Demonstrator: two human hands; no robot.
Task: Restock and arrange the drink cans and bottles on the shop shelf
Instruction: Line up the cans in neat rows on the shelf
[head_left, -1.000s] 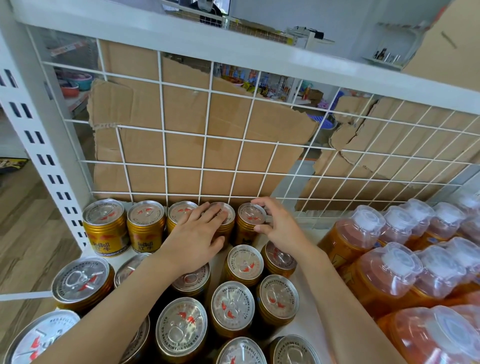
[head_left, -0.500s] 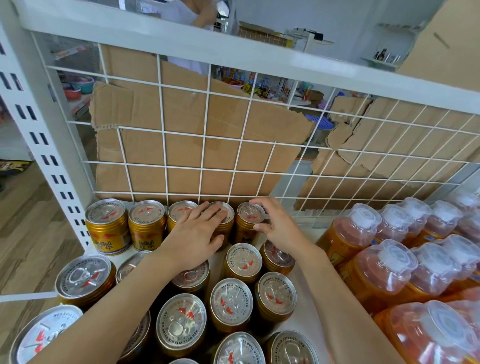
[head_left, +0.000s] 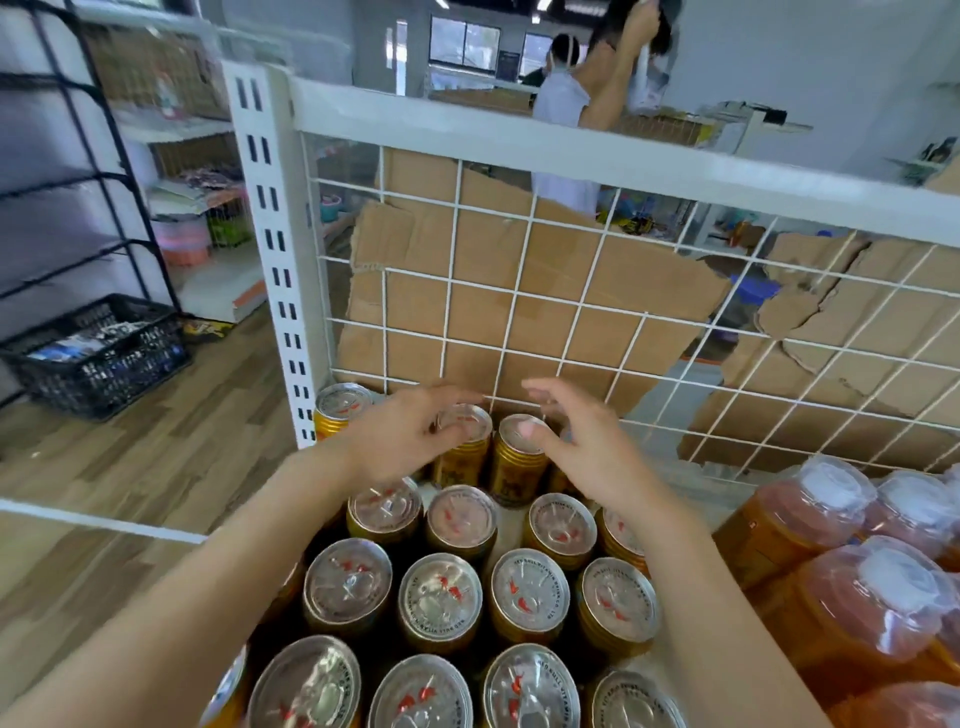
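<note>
Left hand (head_left: 402, 439): poised over back-row gold aluminium drink cans (head_left: 517, 467), fingers loosely spread, holding nothing. Right hand (head_left: 589, 447): alongside, fingers relaxed, empty; thumb contact with lid unclear.

1. Your left hand (head_left: 400, 436) is motion-blurred, so you cannot tell whether its fingertips touch the can (head_left: 465, 421) beneath them.
2. Your right hand (head_left: 587, 447) hides whatever stands directly behind it in the back row.
3. The front cans (head_left: 311, 691) are cut off by the bottom edge.
4. The bottles (head_left: 810, 514) run off the right edge, and their labels are unreadable under the wrap.
5. The contents of the crate (head_left: 98, 353) are too blurred to name.
6. The cardboard (head_left: 519, 291) blocks your view beyond it.
</note>
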